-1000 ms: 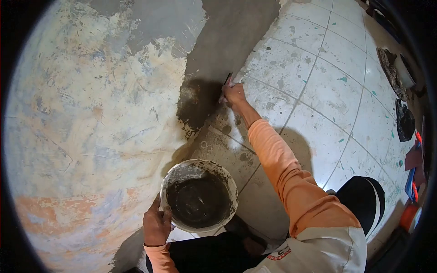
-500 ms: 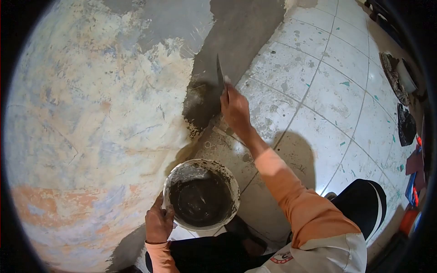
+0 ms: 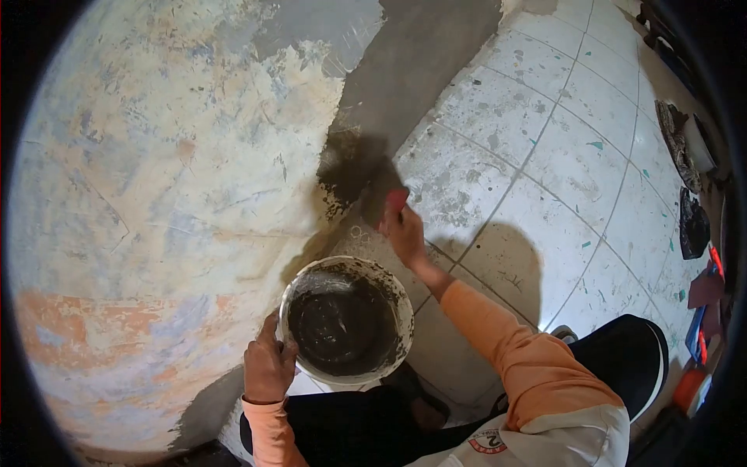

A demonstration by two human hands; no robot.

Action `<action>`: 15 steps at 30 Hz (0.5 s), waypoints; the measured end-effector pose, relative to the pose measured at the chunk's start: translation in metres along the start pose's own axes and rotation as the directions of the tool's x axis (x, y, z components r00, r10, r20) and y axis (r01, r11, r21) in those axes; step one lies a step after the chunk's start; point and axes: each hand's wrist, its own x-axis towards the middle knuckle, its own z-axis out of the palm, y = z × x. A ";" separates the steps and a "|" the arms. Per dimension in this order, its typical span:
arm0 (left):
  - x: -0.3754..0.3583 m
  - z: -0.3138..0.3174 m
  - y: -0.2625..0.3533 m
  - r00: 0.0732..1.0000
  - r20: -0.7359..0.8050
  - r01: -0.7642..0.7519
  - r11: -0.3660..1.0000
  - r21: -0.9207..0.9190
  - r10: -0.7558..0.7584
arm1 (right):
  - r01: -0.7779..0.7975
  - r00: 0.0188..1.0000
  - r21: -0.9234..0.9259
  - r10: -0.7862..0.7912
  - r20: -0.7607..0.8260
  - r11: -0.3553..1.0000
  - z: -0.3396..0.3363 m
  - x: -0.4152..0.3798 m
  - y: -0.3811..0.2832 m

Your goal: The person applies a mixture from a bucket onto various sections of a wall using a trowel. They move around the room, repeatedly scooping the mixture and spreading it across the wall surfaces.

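Observation:
My right hand (image 3: 405,236) is closed around a plastering trowel whose red handle (image 3: 397,199) shows above the fingers. Its flat grey blade (image 3: 381,185) faces the foot of the wall, close to the lower end of a dark band of wet plaster (image 3: 405,70). At the lower left, my left hand (image 3: 268,366) grips the side of a round bucket (image 3: 406,315), thumb near the rim. Dark grey mortar (image 3: 338,331) lies inside the bucket, and its inner wall is smeared with splashes.
A patchy, flaking wall (image 3: 179,171) fills the left side. White floor tiles (image 3: 506,132) with grey spatter and green bits stretch to the right. Along the far right edge lie a black bag (image 3: 692,224) and several red and blue items. My bent knee (image 3: 630,358) is at lower right.
My right hand has come down and toward me from the plaster band, and the trowel has turned from edge-on to showing its flat blade. My left hand stays on the bucket.

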 end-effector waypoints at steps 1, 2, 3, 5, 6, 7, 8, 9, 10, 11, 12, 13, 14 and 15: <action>0.000 -0.001 0.002 1.000 0.002 0.007 1.000 0.002 -0.007 | -0.002 1.000 -0.004 0.002 0.000 1.000 0.000 0.011 0.004; 0.000 -0.002 0.002 1.000 0.001 0.012 1.000 0.006 -0.012 | -0.069 0.997 0.188 0.073 -0.015 0.980 0.003 0.024 0.011; 0.000 -0.001 0.001 1.000 0.000 0.010 1.000 0.006 -0.010 | -0.129 0.989 0.376 0.145 -0.014 0.918 0.006 0.036 0.018; -0.004 0.001 -0.004 1.000 -0.010 0.010 1.000 0.005 -0.010 | -0.233 0.967 0.392 0.254 -0.001 0.890 0.016 0.049 0.020; -0.004 0.000 -0.003 1.000 -0.010 0.012 1.000 0.008 -0.012 | -0.332 0.934 0.404 0.357 0.014 0.852 0.023 0.055 0.019; -0.005 0.000 0.000 0.999 -0.003 0.050 0.999 -0.011 -0.050 | -0.333 0.934 0.406 0.358 0.016 0.851 0.031 0.061 0.016; -0.005 0.000 0.002 0.996 0.007 0.088 0.996 -0.030 -0.087 | -0.342 0.921 0.359 0.386 -0.056 0.868 0.040 0.068 0.012; -0.005 -0.001 0.002 0.996 0.007 0.088 0.996 -0.029 -0.088 | -0.352 0.904 0.311 0.407 -0.130 0.883 0.050 0.076 0.007; -0.005 -0.001 0.003 0.996 0.005 0.094 0.995 -0.034 -0.094 | -0.353 0.904 0.311 0.408 -0.131 0.882 0.067 0.086 0.007; -0.005 0.000 0.004 0.995 0.008 0.100 0.994 -0.041 -0.100 | -0.282 0.937 0.279 0.325 -0.124 0.918 0.086 0.097 0.012; -0.004 -0.001 0.005 0.995 0.013 0.100 0.994 -0.041 -0.099 | -0.206 0.964 0.247 0.240 -0.115 0.947 0.095 0.103 0.018; -0.002 -0.001 0.007 0.995 0.019 0.104 0.993 -0.063 -0.103 | -0.208 0.963 0.246 0.242 -0.117 0.947 0.090 0.095 0.000; -0.001 -0.002 0.008 0.994 0.029 0.110 0.990 -0.086 -0.108 | -0.151 0.987 0.153 0.158 -0.033 0.977 0.079 0.075 -0.041; 0.001 -0.003 0.012 0.994 0.035 0.108 0.990 -0.088 -0.105 | -0.080 0.996 0.063 0.076 0.055 0.995 0.067 0.058 -0.071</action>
